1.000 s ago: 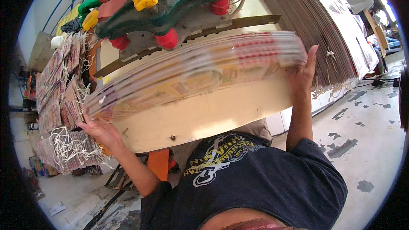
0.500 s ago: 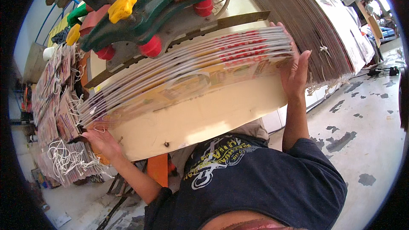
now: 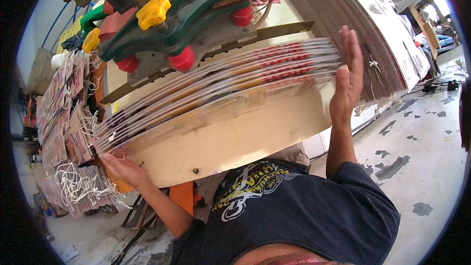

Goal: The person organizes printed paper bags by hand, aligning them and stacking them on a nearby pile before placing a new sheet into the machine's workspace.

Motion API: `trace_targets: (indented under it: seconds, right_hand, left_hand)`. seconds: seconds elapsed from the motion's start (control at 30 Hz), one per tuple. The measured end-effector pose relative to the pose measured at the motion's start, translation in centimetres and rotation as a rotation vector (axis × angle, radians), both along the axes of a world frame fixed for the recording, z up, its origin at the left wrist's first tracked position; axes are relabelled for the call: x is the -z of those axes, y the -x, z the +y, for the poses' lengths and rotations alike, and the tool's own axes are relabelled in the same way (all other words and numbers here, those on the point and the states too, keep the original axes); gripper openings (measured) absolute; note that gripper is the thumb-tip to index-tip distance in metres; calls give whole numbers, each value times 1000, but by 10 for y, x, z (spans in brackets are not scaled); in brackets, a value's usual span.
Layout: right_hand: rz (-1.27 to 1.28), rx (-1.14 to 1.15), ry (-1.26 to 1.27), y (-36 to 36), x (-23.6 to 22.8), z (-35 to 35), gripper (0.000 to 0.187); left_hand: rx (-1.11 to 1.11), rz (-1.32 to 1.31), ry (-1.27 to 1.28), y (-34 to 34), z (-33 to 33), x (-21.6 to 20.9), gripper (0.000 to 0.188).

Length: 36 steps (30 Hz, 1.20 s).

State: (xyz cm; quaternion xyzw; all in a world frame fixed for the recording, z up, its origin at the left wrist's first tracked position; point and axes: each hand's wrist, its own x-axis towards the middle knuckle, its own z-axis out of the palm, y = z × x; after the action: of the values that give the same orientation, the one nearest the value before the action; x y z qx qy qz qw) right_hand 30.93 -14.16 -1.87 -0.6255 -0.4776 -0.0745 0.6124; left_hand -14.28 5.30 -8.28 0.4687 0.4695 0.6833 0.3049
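Two hands: pressing a fanned stack of flat printed paper bags (image 3: 221, 88) from both ends
Left hand (image 3: 122, 167): fingers curled under stack's corner
Right hand (image 3: 347, 76): flat, open palm against edge
Bench (image 3: 245, 137): smooth pale wood

Stack of printed sheets (image 3: 221, 93) between my left hand (image 3: 122, 167) and right hand (image 3: 349, 76): thin paper or card, seemingly glossy, though blur hides the finish. Board (image 3: 235, 140) beneath: pale, smooth, matt wood. Machine arm (image 3: 196, 14): green-painted cast metal, chipped; its knobs (image 3: 153, 12) are glossy yellow plastic. Floor (image 3: 422, 167): rough concrete with flaking paint.
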Motion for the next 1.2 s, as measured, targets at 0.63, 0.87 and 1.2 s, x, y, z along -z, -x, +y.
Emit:
trace_targets:
  seconds: [0.63,0.87,1.2]
  right_hand:
    - [-863,-35,793,30,-54,16,98]
    - [-866,-4,744,30,-45,15,91]
    - [-876,14,575,21,-42,9,73]
  left_hand:
    - [-125,962,-638,-4,-7,-74,78]
    - [45,1378,-505,-16,-16,-83,81]
    - [199,1197,-448,-9,-12,-102,58]
